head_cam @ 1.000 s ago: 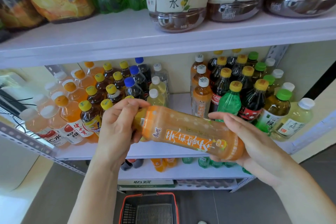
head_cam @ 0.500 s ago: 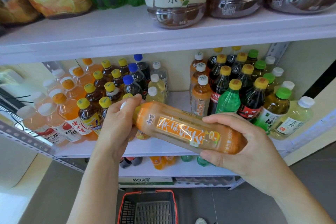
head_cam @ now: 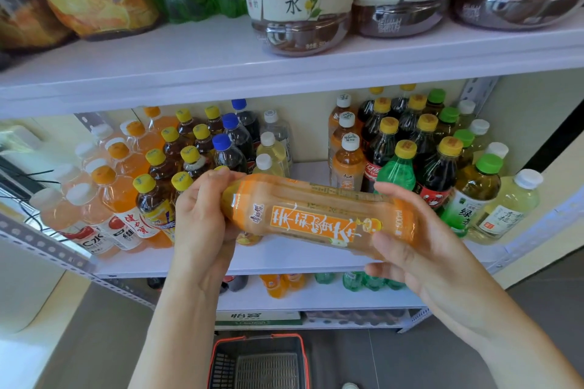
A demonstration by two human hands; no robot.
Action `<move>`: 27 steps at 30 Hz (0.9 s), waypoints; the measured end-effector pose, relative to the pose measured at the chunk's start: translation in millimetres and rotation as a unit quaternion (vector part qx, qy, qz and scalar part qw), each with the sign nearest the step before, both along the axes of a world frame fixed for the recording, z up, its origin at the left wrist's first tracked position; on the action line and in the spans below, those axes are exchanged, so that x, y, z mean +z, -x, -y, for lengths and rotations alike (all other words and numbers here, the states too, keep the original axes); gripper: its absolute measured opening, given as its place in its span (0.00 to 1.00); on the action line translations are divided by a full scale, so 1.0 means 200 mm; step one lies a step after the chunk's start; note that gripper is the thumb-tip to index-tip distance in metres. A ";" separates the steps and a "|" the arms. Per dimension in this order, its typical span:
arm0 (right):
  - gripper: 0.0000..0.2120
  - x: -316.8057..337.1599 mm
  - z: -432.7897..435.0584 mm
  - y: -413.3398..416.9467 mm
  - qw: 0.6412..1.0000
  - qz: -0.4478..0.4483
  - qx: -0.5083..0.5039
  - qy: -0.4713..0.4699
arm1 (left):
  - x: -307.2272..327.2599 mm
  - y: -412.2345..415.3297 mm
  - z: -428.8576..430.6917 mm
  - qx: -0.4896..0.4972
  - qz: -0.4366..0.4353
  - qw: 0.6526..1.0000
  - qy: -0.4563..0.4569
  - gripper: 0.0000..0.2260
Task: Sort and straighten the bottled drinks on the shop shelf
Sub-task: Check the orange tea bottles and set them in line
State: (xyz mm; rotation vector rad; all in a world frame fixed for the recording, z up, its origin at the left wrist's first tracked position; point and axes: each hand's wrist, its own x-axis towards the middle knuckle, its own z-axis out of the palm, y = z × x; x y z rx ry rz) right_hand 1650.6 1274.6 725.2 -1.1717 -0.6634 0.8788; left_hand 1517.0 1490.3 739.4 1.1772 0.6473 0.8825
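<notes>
An orange-labelled tea bottle (head_cam: 316,215) lies sideways in front of the middle shelf (head_cam: 284,257), held at both ends. My left hand (head_cam: 202,218) wraps its cap end, hiding the cap. My right hand (head_cam: 410,249) grips its base end from below and behind. Behind it on the shelf stand three matching orange tea bottles (head_cam: 347,161) with white caps, in a row running to the back. An open gap of shelf (head_cam: 311,169) lies to their left.
Yellow-capped dark tea bottles (head_cam: 164,174) and orange drinks (head_cam: 117,196) fill the shelf's left. Cola, a green soda bottle (head_cam: 398,167) and green tea bottles (head_cam: 474,196) crowd the right. Large bottles (head_cam: 297,0) stand on the shelf above. A red basket (head_cam: 259,360) sits on the floor below.
The bottle has turned in my hands so its label faces me more squarely, and it has risen slightly. My right hand has shifted further around the base end.
</notes>
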 end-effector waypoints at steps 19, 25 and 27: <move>0.31 -0.09 -0.07 -0.19 0.956 0.248 -0.010 0.157 | -0.16 -0.01 -0.01 -0.073 -0.002 0.995 0.073 0.14; 0.34 -0.18 0.00 -0.20 0.927 0.270 0.148 0.215 | -0.09 -0.02 0.00 -0.114 -0.019 0.993 -0.039 0.08; 0.30 -0.18 -0.01 -0.18 0.916 0.320 0.121 0.209 | -0.08 -0.02 0.00 -0.134 -0.025 0.989 -0.049 0.06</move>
